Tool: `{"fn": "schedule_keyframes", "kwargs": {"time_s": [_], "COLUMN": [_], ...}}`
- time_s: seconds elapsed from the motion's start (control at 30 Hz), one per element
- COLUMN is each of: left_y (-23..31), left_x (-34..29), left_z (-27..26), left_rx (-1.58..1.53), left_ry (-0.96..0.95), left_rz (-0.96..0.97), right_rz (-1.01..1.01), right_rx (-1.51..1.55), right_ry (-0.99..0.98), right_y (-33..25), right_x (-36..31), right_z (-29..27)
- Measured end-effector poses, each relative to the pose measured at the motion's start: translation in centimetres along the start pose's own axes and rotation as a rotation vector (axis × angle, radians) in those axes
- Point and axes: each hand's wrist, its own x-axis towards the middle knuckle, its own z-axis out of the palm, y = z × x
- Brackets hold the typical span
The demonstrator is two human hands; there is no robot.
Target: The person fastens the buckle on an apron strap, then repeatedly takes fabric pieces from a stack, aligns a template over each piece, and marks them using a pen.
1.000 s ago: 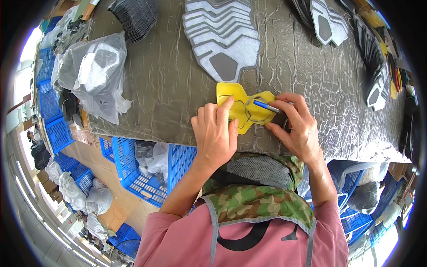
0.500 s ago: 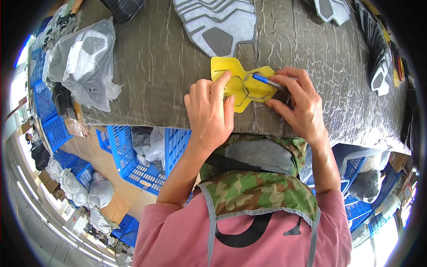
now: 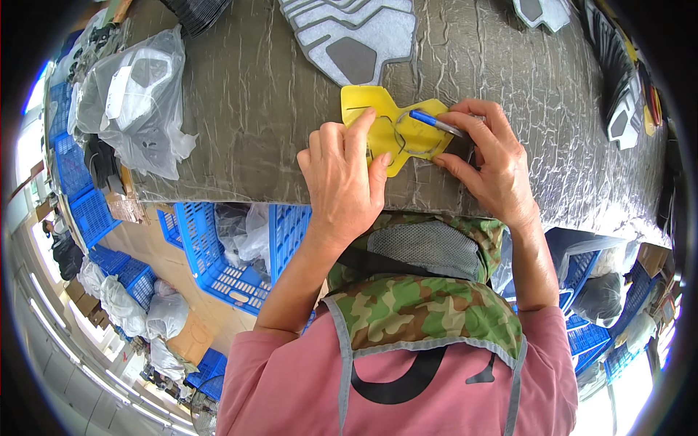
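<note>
A yellow template (image 3: 374, 134) with rounded lobes and slit lines lies on the dark, wrinkled table covering near the front edge. My left hand (image 3: 340, 174) rests on its left part, with index finger and thumb spread apart and pressing it down. My right hand (image 3: 498, 163) holds a pen (image 3: 436, 124) with a blue end, slanted over the template's right lobe. The thumb of that hand touches the template's right edge. A dark patch, perhaps a piece under the template, shows beside it; the pen's other end is hidden by the fingers.
Just beyond the template lies a grey-and-white patterned pad (image 3: 356, 43). A clear plastic bag (image 3: 134, 102) with white pieces sits on the left. Stacked dark pads (image 3: 607, 73) stand along the right side. Blue crates (image 3: 225, 283) are below the table's front edge (image 3: 240, 202).
The table and everything on it sit slightly higher and further left in the picture. Both hands keep nearly the same hold on the template and pen.
</note>
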Motion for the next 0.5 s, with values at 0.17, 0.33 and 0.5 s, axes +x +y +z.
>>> {"fn": "schedule_keyframes", "kwargs": {"time_s": [0.17, 0.33, 0.5], "left_y": [0.36, 0.66, 1.10], "left_x": [0.24, 0.33, 0.37], "left_z": [-0.28, -0.59, -1.08], "left_rx": [0.032, 0.037, 0.053], "left_ry": [-0.026, -0.042, -0.110], "left_rz": [-0.020, -0.027, -0.082], "right_rz": [0.026, 0.037, 0.062], "right_rx": [-0.026, -0.036, -0.019], "right_ry": [-0.037, -0.052, -0.071], "right_y": [-0.43, -0.58, -0.79], "right_x": [0.31, 0.34, 0.42], "right_z": [-0.62, -0.75, -0.66]}}
